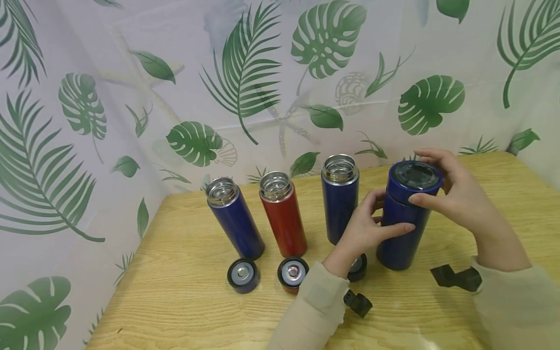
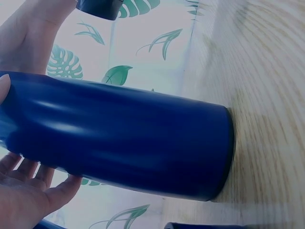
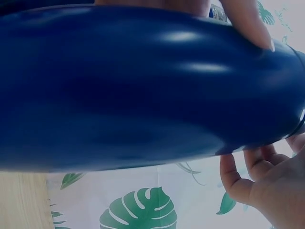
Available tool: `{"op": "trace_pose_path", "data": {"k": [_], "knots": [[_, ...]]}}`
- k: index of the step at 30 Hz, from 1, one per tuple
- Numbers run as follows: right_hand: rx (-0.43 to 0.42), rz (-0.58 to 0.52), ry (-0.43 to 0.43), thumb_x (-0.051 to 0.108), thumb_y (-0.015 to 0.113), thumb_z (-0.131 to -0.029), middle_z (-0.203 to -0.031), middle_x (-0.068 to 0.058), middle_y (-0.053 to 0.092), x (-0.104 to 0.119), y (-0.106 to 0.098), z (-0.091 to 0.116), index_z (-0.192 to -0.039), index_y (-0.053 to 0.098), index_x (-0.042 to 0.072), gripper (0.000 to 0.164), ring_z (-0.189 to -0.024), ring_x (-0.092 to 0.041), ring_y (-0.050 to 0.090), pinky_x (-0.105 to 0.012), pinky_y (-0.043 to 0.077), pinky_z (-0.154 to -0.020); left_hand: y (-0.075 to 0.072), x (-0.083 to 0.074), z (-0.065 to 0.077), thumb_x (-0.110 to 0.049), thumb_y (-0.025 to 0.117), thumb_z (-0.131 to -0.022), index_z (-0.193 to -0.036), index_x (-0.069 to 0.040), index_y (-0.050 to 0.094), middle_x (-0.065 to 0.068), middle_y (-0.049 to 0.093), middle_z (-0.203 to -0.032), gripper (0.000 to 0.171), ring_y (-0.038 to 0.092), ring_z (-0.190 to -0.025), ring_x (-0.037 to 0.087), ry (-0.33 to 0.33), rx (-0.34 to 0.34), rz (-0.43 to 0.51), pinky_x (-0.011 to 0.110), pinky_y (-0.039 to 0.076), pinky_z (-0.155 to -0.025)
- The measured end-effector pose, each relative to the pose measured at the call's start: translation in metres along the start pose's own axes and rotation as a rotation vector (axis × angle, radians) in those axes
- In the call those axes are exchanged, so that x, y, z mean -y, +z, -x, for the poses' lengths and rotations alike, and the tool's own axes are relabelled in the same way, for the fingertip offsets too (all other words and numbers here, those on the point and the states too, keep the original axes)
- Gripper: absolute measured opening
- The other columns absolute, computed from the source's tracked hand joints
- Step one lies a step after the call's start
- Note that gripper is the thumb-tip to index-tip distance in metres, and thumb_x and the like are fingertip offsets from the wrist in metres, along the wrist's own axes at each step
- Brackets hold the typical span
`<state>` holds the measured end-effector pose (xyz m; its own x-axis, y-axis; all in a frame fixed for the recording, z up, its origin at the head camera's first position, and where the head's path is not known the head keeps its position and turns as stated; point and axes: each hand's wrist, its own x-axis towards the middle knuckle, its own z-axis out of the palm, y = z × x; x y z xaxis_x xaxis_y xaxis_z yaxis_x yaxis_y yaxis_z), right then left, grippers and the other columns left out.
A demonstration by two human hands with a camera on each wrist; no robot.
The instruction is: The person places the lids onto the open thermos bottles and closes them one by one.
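At the right of the table stands a blue thermos bottle (image 1: 401,238) with its dark-topped lid (image 1: 415,176) on, tilted slightly in the head view. My left hand (image 1: 371,222) holds the bottle's body from the left, thumb across the front. Around the lid, my right hand (image 1: 461,197) grips with its thumb in front and fingers behind. The bottle's blue side (image 2: 128,136) fills much of the left wrist view, its base on the table. In the right wrist view the same bottle (image 3: 133,90) hides part of the hands.
Left of the hands stand an open blue thermos (image 1: 238,226), an open red thermos (image 1: 285,221) and another open blue thermos (image 1: 339,204). Upturned lids lie before them: one blue (image 1: 243,275), one red (image 1: 293,273), one (image 1: 358,268) partly behind my left wrist. A leaf-patterned cloth (image 1: 262,97) hangs behind.
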<state>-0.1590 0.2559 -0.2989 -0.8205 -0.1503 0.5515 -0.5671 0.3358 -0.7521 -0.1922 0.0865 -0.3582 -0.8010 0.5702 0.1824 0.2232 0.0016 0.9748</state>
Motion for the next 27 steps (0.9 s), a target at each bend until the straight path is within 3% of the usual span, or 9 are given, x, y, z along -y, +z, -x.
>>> {"op": "trace_pose_path", "data": {"k": [3, 9, 12, 22, 27], "knots": [[0.014, -0.077, -0.018, -0.018, 0.061, -0.068, -0.111, -0.002, 0.046, -0.001, -0.0005, -0.0002, -0.131, 0.035, 0.003, 0.071, -0.095, -0.009, 0.049, -0.012, 0.038, -0.078, -0.0005, 0.0001, -0.0001, -0.013, 0.07, -0.076, -0.125, -0.022, 0.041, -0.012, 0.047, -0.117, 0.058, 0.044, -0.107, 0.001, -0.001, -0.001, -0.002, 0.023, 0.039, -0.087], [0.101, -0.385, -0.095, -0.019, 0.047, -0.078, -0.128, -0.01, 0.042, -0.0045, -0.0038, 0.0009, -0.134, 0.029, -0.002, 0.061, -0.108, -0.013, 0.048, -0.016, 0.041, -0.081, -0.0005, -0.0004, 0.0004, -0.013, 0.07, -0.076, -0.125, -0.022, 0.041, -0.013, 0.047, -0.117, 0.058, 0.044, -0.107, 0.001, -0.004, -0.004, 0.004, 0.023, 0.039, -0.087], [0.124, -0.431, -0.109, -0.022, 0.041, -0.077, -0.128, -0.011, 0.043, -0.0052, -0.005, 0.0016, -0.135, 0.026, -0.003, 0.062, -0.107, -0.014, 0.05, -0.017, 0.043, -0.079, -0.0002, -0.0009, 0.0006, -0.012, 0.07, -0.076, -0.126, -0.022, 0.041, -0.013, 0.046, -0.117, 0.059, 0.043, -0.107, 0.001, -0.002, -0.005, 0.004, 0.024, 0.039, -0.087], [0.103, -0.435, -0.13, -0.021, 0.048, -0.076, -0.123, -0.011, 0.048, -0.004, -0.0054, 0.0012, -0.135, 0.027, -0.003, 0.065, -0.106, -0.016, 0.051, -0.018, 0.042, -0.081, -0.0001, -0.0013, 0.0008, -0.012, 0.07, -0.076, -0.125, -0.022, 0.041, -0.013, 0.046, -0.117, 0.058, 0.043, -0.107, 0.001, 0.004, -0.005, 0.003, 0.023, 0.039, -0.087], [0.026, -0.258, -0.058, -0.022, 0.055, -0.071, -0.117, -0.004, 0.05, -0.0014, -0.0046, 0.0019, -0.135, 0.031, 0.002, 0.072, -0.099, -0.011, 0.052, -0.014, 0.039, -0.08, 0.0, -0.0008, 0.0008, -0.013, 0.07, -0.076, -0.126, -0.022, 0.041, -0.014, 0.046, -0.118, 0.059, 0.043, -0.107, 0.001, 0.006, -0.007, -0.003, 0.024, 0.039, -0.087]]}}
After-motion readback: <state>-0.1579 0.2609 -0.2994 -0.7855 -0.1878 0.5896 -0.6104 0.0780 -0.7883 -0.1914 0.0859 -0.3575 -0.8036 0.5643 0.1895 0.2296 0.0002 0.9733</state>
